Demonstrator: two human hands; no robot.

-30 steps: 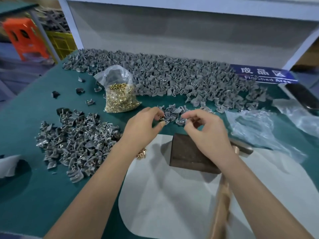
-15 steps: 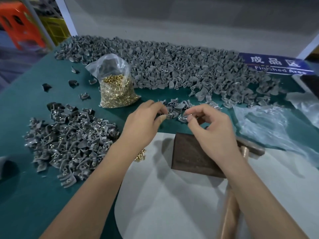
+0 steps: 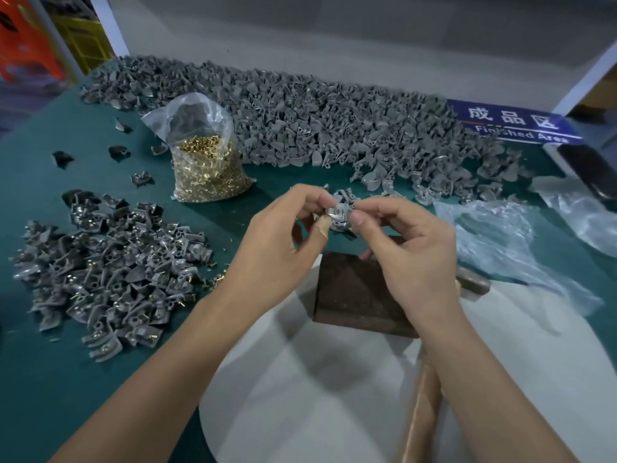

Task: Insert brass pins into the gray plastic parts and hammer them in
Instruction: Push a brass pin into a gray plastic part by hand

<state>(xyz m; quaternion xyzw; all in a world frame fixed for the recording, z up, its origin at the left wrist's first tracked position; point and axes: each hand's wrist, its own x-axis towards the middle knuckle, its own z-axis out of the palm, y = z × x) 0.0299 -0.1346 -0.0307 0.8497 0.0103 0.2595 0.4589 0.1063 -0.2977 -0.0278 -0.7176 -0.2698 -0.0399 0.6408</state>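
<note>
My left hand (image 3: pixel 273 248) and my right hand (image 3: pixel 410 248) meet above the table and pinch one gray plastic part (image 3: pixel 338 213) between their fingertips. No brass pin is visible at the part. A dark brown block (image 3: pixel 354 295) lies under my hands on a white sheet (image 3: pixel 300 396). The hammer's wooden handle (image 3: pixel 422 416) runs below my right forearm, with its head (image 3: pixel 474 285) at the block's right side. A clear bag of brass pins (image 3: pixel 207 168) stands to the left. A few loose pins (image 3: pixel 217 279) lie by my left wrist.
A long heap of gray parts (image 3: pixel 334 128) fills the back of the green table (image 3: pixel 40 379). A smaller pile with pins in it (image 3: pixel 107 269) lies at the left. Crumpled clear plastic (image 3: pixel 500 248) sits at the right, below a blue "Finished Area" sign (image 3: pixel 514 125).
Both hands have lifted slightly toward me with the gray part held between the fingertips. The view has tilted and shifted a little.
</note>
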